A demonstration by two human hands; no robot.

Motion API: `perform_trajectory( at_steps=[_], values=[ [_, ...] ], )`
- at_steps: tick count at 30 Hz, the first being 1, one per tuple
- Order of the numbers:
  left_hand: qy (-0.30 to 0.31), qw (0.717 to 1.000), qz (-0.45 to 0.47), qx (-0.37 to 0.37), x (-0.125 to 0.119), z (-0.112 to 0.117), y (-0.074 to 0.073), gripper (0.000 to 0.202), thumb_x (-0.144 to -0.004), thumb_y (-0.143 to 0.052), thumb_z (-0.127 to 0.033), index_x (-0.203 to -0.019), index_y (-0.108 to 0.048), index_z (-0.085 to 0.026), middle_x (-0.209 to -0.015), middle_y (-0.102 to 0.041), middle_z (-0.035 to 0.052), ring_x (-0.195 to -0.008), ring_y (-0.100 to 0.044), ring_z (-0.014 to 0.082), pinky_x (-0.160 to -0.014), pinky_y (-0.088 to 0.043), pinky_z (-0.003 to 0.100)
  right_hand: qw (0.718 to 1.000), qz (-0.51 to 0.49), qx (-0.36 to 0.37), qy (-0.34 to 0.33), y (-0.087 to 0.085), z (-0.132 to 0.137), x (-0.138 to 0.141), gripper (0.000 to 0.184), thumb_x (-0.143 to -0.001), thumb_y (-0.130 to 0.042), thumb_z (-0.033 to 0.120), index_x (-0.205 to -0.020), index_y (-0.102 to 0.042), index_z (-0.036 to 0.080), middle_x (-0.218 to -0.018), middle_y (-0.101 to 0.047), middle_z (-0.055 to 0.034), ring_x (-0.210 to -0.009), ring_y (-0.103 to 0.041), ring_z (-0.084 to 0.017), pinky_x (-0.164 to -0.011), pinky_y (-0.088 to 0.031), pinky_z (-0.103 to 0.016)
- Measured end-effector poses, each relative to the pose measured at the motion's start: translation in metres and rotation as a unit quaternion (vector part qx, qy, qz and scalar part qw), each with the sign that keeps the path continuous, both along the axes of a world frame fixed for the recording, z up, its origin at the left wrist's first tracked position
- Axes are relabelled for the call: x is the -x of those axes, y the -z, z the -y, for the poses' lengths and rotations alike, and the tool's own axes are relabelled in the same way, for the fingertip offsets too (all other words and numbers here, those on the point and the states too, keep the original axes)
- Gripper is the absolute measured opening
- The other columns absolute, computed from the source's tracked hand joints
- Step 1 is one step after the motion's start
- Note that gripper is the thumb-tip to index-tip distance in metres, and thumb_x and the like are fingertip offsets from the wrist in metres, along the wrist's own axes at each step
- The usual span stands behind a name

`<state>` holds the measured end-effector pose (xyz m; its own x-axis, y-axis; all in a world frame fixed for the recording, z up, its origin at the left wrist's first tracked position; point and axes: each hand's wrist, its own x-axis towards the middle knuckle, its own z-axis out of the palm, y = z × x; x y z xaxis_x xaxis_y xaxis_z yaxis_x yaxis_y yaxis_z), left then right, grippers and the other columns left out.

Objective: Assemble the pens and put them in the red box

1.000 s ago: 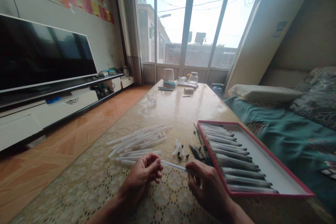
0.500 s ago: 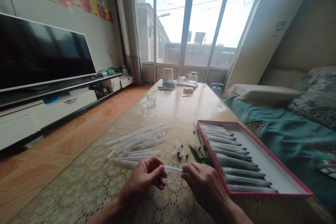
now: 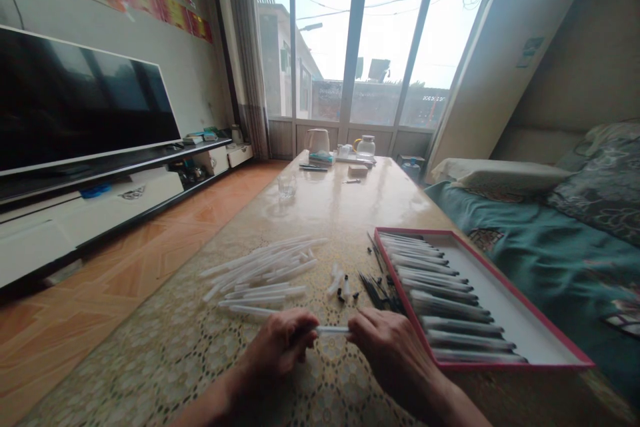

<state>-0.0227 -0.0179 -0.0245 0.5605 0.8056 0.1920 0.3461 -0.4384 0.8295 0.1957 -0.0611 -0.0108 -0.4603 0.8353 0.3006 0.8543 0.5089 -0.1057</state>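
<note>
At six o'clock in my view, my left hand (image 3: pixel 293 341) and right hand (image 3: pixel 383 340) pinch a slim whitish plastic tube (image 3: pixel 333 329) from nine and three o'clock, probably light, stiff and slightly slippery, best gripped near its ends.

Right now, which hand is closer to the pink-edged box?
Right. The right hand is just left of the box, by its near-left corner; the left hand is farther left.
</note>
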Motion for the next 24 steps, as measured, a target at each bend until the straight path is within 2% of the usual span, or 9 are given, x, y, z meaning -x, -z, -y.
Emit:
perform_trajectory(
  at_steps=[4,9,14,17,20,22,24],
  values=[
    [0.002,1.0,0.004,-0.024,-0.003,0.002,0.002,0.024,-0.085,-0.046,-0.03,-0.082,-0.066,-0.017,-0.069,-0.059,0.0042,-0.048,-0.055,0.0114,-0.051,-0.042,0.022,0.991,-0.092,0.093,0.03,0.003,0.0,-0.003,0.016,-0.089,-0.049,0.024,-0.074,-0.052,0.021,-0.068,-0.057,0.0041,-0.059,-0.051,-0.011,-0.053,-0.026,-0.023],
    [-0.013,0.997,-0.027,-0.07,-0.008,0.01,0.0,0.025,-0.087,-0.045,-0.028,-0.081,-0.067,-0.018,-0.067,-0.058,0.0038,-0.051,-0.052,0.0116,-0.053,-0.04,0.022,0.96,-0.202,0.195,0.009,-0.003,0.0,-0.01,0.024,-0.088,-0.048,0.028,-0.069,-0.058,0.018,-0.059,-0.051,0.0045,-0.057,-0.046,-0.01,-0.054,-0.03,-0.021],
    [-0.032,0.993,-0.027,-0.113,-0.011,0.019,-0.002,0.022,-0.086,-0.046,-0.025,-0.084,-0.069,-0.022,-0.068,-0.061,0.0045,-0.058,-0.053,0.0142,-0.056,-0.039,0.023,0.936,-0.254,0.244,0.003,-0.017,0.002,-0.012,0.027,-0.086,-0.048,0.028,-0.068,-0.063,0.016,-0.055,-0.042,0.0047,-0.055,-0.041,-0.009,-0.05,-0.029,-0.02],
    [-0.018,0.993,-0.022,-0.115,-0.015,0.02,0.001,0.023,-0.086,-0.047,-0.025,-0.087,-0.07,-0.025,-0.068,-0.064,0.0045,-0.058,-0.055,0.0148,-0.056,-0.04,0.024,0.93,-0.247,0.273,-0.019,-0.021,0.002,-0.015,0.025,-0.085,-0.049,0.028,-0.069,-0.063,0.016,-0.053,-0.042,0.0056,-0.051,-0.038,-0.008,-0.046,-0.027,-0.019],
    [-0.023,0.997,0.005,-0.075,-0.02,0.016,0.003,0.025,-0.084,-0.051,-0.025,-0.103,-0.066,-0.028,-0.087,-0.068,0.006,-0.067,-0.061,0.0159,-0.063,-0.045,0.025,0.951,-0.208,0.229,-0.007,-0.022,-0.002,-0.028,0.023,-0.086,-0.048,0.029,-0.07,-0.061,0.018,-0.053,-0.05,0.0052,-0.049,-0.043,-0.009,-0.046,-0.029,-0.019],
    [-0.082,0.994,0.038,-0.055,-0.02,0.012,0.003,0.034,-0.08,-0.056,-0.027,-0.115,-0.059,-0.028,-0.099,-0.067,0.0068,-0.07,-0.062,0.0163,-0.065,-0.047,0.026,0.972,-0.184,0.142,0.034,-0.023,-0.007,-0.043,0.02,-0.087,-0.046,0.029,-0.078,-0.062,0.02,-0.06,-0.059,0.003,-0.055,-0.052,-0.011,-0.051,-0.034,-0.02],
    [-0.152,0.986,0.054,-0.045,-0.016,0.007,0.002,0.041,-0.078,-0.058,-0.031,-0.119,-0.055,-0.025,-0.092,-0.066,0.0058,-0.063,-0.061,0.0153,-0.06,-0.047,0.026,0.981,-0.168,0.047,0.083,-0.024,-0.014,-0.065,0.02,-0.088,-0.041,0.025,-0.093,-0.061,0.022,-0.077,-0.067,-0.0007,-0.068,-0.06,-0.015,-0.058,-0.037,-0.022]
  ],
)
